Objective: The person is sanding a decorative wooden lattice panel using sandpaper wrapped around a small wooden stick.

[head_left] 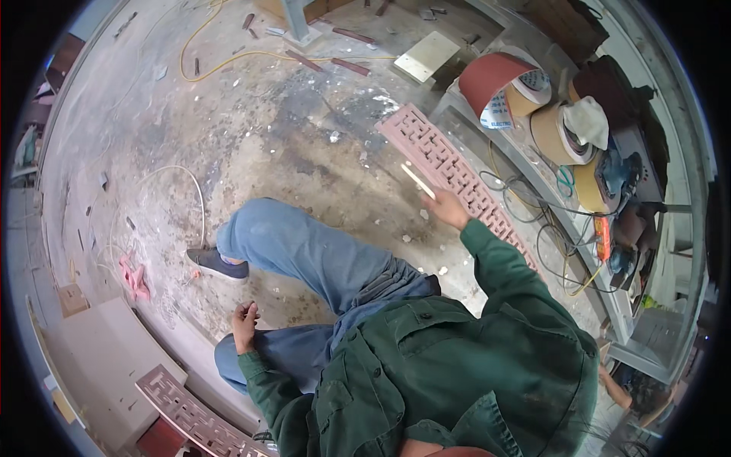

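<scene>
Fretwork panel (449, 164), pinkish, leans against the shelf (533, 175); your right hand (449, 207) touches it, pinching a pale thin strip (417, 181). Your left hand (244, 320) rests loosely curled and empty on your knee (251, 354). Judged step: working the strip along the lattice, which calls for a steady tip.

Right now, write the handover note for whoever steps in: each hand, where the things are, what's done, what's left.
Right hand: grip closed on a pale strip, held against the long fretwork panel leaning by the shelf.
Left hand: empty, resting on the knee.
Second fretwork panel lies by the left side.
Sandpaper rolls are on the shelf.
Done: cannot tell.
Left: probably the rest of the leaning panel, then the second.
</scene>
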`<move>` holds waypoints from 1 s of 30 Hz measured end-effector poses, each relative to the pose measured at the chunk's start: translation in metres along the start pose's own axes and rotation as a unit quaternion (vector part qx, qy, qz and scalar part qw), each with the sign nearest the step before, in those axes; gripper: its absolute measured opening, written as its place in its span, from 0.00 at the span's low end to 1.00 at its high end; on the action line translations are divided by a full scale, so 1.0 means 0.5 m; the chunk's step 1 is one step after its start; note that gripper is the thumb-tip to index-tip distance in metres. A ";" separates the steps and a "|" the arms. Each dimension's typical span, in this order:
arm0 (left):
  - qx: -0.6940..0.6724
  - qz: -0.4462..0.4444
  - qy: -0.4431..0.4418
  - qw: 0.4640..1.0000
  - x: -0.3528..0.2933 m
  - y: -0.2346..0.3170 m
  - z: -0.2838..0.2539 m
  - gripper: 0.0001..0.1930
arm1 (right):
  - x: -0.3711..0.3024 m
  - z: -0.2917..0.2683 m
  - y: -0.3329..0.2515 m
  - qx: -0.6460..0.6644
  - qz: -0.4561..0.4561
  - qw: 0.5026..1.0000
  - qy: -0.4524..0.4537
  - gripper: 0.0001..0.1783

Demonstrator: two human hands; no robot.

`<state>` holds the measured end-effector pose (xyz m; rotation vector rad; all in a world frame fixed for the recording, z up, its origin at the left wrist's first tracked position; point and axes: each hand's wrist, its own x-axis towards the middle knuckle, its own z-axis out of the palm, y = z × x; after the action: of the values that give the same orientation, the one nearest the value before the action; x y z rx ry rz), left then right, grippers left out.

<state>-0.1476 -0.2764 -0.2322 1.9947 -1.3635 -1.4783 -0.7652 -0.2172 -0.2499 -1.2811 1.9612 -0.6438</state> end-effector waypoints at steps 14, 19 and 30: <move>0.008 -0.010 -0.020 1.000 0.052 -0.020 0.010 0.15 | 0.019 -0.081 -0.054 -0.184 0.000 0.970 0.158 0.14; -0.133 0.054 0.000 0.990 0.077 0.025 0.008 0.11 | 0.101 -0.248 -0.045 -0.326 -0.091 0.875 0.345 0.18; -0.107 0.418 -0.036 0.901 0.093 0.688 0.264 0.13 | 0.012 -0.264 -0.335 0.611 -0.116 0.782 0.029 0.27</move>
<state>-0.4343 -0.4501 -0.0718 0.9896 -1.6864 -1.1975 -0.7725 -0.2837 -0.0475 -0.6085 0.9403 -1.7033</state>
